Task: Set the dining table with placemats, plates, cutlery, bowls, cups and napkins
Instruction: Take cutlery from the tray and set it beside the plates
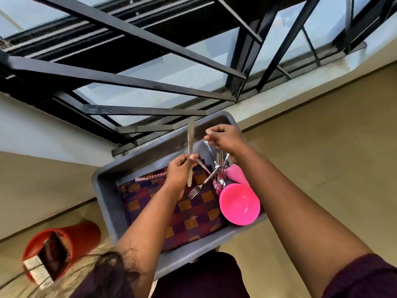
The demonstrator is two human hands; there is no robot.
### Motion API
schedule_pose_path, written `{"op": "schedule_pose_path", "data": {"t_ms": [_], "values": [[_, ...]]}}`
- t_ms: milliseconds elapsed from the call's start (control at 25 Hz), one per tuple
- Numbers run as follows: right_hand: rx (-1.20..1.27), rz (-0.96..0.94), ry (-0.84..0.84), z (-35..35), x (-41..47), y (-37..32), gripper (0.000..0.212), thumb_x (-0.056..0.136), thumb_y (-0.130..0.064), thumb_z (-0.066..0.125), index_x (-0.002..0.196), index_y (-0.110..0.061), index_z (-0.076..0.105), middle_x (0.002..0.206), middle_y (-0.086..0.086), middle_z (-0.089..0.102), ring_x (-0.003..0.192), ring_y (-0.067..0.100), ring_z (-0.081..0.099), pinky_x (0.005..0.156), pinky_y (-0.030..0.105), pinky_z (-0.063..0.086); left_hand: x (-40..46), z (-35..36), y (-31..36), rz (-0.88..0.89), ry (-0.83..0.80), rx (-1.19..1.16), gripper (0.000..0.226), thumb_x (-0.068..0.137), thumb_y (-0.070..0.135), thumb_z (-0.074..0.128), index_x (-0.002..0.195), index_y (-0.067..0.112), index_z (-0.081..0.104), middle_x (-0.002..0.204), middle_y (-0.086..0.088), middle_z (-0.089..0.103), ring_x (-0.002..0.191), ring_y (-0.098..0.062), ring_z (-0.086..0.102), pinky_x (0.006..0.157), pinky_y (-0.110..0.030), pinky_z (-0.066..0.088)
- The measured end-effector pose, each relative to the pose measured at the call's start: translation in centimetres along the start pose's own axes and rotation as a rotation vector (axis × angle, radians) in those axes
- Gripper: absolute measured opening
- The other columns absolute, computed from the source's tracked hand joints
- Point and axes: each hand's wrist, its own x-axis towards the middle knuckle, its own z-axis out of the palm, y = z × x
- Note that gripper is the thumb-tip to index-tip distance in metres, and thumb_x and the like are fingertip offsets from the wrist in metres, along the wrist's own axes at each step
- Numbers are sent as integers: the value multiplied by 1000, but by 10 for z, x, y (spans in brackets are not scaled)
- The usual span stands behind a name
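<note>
A grey plastic tub [107,190] sits below my hands. Inside it lie folded checked placemats [193,214] in purple and orange, a pink bowl [239,204] and a pink cup [236,174]. My left hand [178,172] pinches a table knife [190,147] held upright, and a fork [196,190] hangs from the same hand. My right hand [225,139] is closed on the thin handles of a bunch of cutlery [219,166] that hangs down into the tub.
A red bucket [71,239] holding a brush lies on the tiled floor at the lower left. Black steel window frames [150,82] and a white wall fill the upper part of the view. My dark clothing shows under the tub.
</note>
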Motion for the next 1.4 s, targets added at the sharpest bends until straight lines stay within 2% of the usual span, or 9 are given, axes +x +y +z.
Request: {"op": "schedule_pose_path", "data": {"t_ms": [120,280,480,560,680,760,880,1240,1400], "values": [[-64,2,120,-12,-11,3,15,91,1,57,91,-14,61,90,11,65,69,14,62,65,27,57,-9,-3,-2,-42,5,-37,19,102,12,44,109,11,62,93,-8,69,85,-16,67,77,-28,53],[-85,26,-18,-27,-26,-4,13,89,-11,67,100,-4,65,83,8,65,73,17,61,75,33,56,-25,5,8,-46,-156,-62,20,98,4,50,112,13,60,105,-15,71,97,-25,68,86,-37,55],[-196,19,-45,-25,-28,-6,20,82,-17,75,68,-13,62,76,13,68,78,33,70,78,51,58,-12,27,37,-14,-415,89,18,94,15,59,108,7,66,103,-13,73,95,-26,70,91,-43,53],[-163,21,12,-35,-29,-11,25,89,-14,69,66,-13,58,78,15,68,67,26,70,66,41,60,2,33,41,-62,-380,138,30,97,29,56,102,1,67,92,-11,74,84,-25,71,82,-39,57],[-70,45,94,-50,-29,-17,24,92,-14,64,70,-11,56,73,14,69,48,14,64,50,29,53,29,40,24,243,-282,827,14,95,13,56,106,7,63,100,-13,64,92,-28,61,84,-38,51],[-19,45,116,-60,-29,-18,21,93,-13,62,74,-8,56,68,12,67,45,12,61,49,28,51,39,47,4,444,-448,1474,42,89,5,52,130,13,52,127,-15,46,118,-32,45,97,-44,42],[-30,34,144,-72,-27,-11,18,93,-16,63,77,-8,57,80,20,71,58,22,64,52,30,53,39,48,-10,559,-583,1962,65,91,8,51,149,25,28,151,-11,17,137,-33,23,103,-52,38],[26,29,214,-89,-32,-12,18,94,-15,61,78,-8,56,87,23,72,68,27,67,66,43,58,56,42,-7,711,-295,1600,36,90,13,53,125,20,60,123,-9,49,116,-30,47,88,-43,43],[24,46,298,-100,-34,-10,16,94,-17,61,86,-3,63,80,13,73,64,19,70,56,30,56,69,85,3,785,-349,1614,33,94,17,52,126,20,60,124,-7,52,117,-29,48,90,-39,38]]}}
